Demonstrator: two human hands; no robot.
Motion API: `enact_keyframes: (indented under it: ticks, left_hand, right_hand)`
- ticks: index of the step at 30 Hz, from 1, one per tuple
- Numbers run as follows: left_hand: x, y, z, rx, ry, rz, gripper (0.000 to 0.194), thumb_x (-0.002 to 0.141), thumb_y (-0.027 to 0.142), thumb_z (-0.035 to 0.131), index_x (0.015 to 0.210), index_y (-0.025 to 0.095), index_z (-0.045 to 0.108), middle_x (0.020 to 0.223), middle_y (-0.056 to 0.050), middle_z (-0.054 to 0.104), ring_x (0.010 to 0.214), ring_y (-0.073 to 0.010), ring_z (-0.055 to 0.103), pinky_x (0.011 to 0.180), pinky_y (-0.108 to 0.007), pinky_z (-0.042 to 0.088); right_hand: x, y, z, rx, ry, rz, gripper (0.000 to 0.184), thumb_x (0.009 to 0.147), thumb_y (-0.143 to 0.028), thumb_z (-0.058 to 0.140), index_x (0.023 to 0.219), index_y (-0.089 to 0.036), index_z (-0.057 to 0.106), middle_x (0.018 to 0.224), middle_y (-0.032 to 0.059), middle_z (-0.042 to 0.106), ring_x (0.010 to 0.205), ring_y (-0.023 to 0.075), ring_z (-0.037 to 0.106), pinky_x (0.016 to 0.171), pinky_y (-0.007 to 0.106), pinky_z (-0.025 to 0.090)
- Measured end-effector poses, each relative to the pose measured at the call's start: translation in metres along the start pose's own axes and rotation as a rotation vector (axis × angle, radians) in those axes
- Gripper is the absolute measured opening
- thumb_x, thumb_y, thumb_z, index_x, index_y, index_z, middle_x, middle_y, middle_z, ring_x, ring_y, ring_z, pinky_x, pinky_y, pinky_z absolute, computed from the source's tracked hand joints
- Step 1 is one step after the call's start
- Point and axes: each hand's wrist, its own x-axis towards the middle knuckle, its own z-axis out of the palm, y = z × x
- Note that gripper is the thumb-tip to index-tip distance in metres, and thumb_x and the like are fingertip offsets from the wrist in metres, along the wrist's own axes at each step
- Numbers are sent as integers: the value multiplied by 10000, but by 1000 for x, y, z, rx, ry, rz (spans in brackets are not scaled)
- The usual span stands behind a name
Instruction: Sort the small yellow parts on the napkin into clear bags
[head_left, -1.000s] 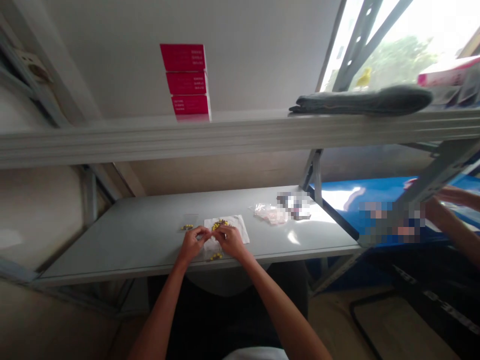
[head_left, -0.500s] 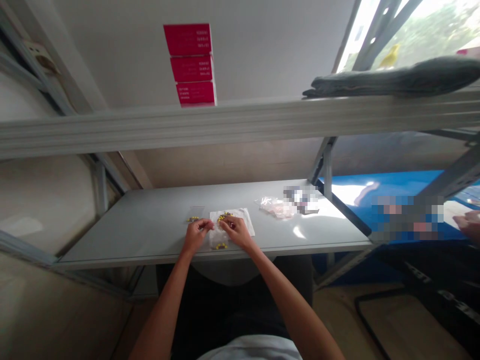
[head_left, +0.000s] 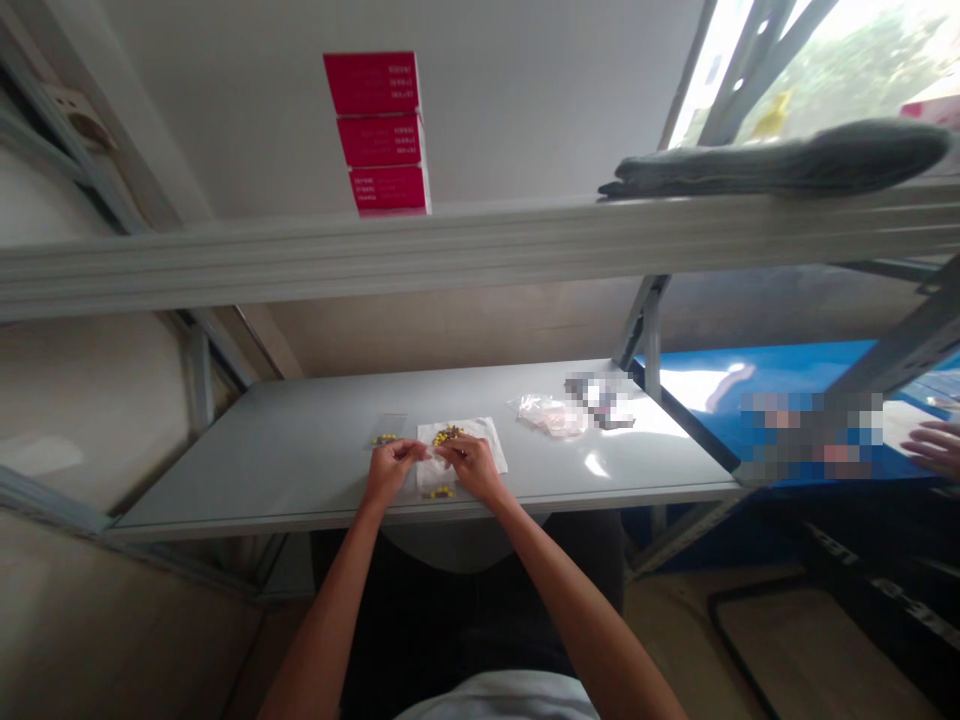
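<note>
A small clear plastic bag (head_left: 437, 492) with yellow and dark pieces in its bottom is between my two hands, near the table's front edge. My left hand (head_left: 391, 472) is closed in a pinch at the bag's upper left. The fingers of my right hand (head_left: 472, 464) pinch at its upper right, close to the left fingertips. Just beyond the right fingers, a heap of yellow and dark small pieces (head_left: 449, 433) lies on a white cloth (head_left: 491, 445). Another clear bag (head_left: 392, 424) with similar pieces rests flat behind my left hand. The single pieces are too small to make out.
Clear plastic bags (head_left: 551, 415) lie to the right on the grey table (head_left: 300, 450). A shelf beam (head_left: 450, 245) crosses above, bearing red boxes (head_left: 382, 140) and a folded grey cloth (head_left: 780, 165). At far right, another person's hand (head_left: 937, 445) is over a blue table (head_left: 765, 360).
My right fingertips have shifted slightly from beside the heap toward the bag's upper edge. My left hand stays nearly in place. The other person's hand at far right now shows spread fingers.
</note>
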Motion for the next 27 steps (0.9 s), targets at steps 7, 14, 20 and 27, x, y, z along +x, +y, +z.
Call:
enact_keyframes:
  ticks: [7,14,20,27]
  left_hand:
    - [1,0,-3,46,-6,63,387,849,552,640,742,182,680,722,-59,747,721,-213,713,751,-318,555]
    - [54,-6,-45,78,147,41,466,881,645,535,876,185,609,576,22,592,493,-149,600,533,-250,486]
    - [89,-6,-61,493,256,66,293,882,394,542,956,174,719,888,-118,720,899,-270,694,850,-389,550]
    - [46,-7,-29,930,140,384,383,986,269,426,1228,181,710,1360,-140,655,1305,-297,554,1145,-453,391]
  right_hand:
    - [-2,-2,0,23,12,61,525,1007,-460,546,565,-197,650,594,18,660,603,150,601,646,263,403]
    - [-5,3,4,-12,141,197,670,1029,-625,379,603,-204,680,510,28,618,486,155,553,541,278,363]
    - [-5,1,4,-4,174,208,688,1022,-658,363,623,-204,691,521,33,628,494,157,566,550,283,381]
    - [-5,1,4,-44,190,220,663,1020,-643,385,609,-208,672,495,24,593,476,149,522,558,286,377]
